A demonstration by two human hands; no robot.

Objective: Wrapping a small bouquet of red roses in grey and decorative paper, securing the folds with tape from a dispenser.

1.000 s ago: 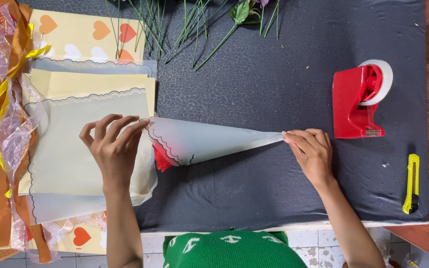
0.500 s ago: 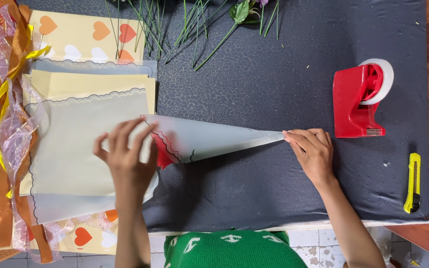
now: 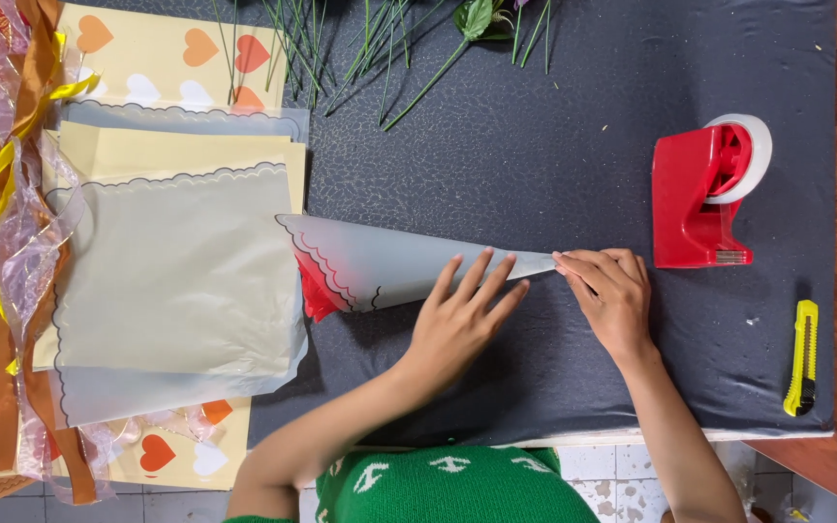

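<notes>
A dark grey cloth (image 3: 554,145) covers the tabletop, and right in the middle lies a rolled paper cone (image 3: 389,266), translucent grey with a scalloped edge and a flash of red inside its wide mouth, pointing its narrow tip to the right. The left hand (image 3: 457,320) lies flat across the cone's middle, fingers spread and pressing down, its grip open and not closed around anything. The right hand (image 3: 612,295) is at the cone's tip, fingers drawn together, pinching the point against the cloth. To the left, just beside the cone's mouth, sits a stack of wrapping sheets (image 3: 171,281), cream and frosted with wavy borders, some printed with hearts. Ribbons (image 3: 21,194) in gold, brown and clear trail down the far left edge. Green stems (image 3: 360,48) fan out along the top. Over on the right stands a red tape dispenser (image 3: 704,199), well apart from a yellow utility knife (image 3: 803,358) near the cloth's edge.
</notes>
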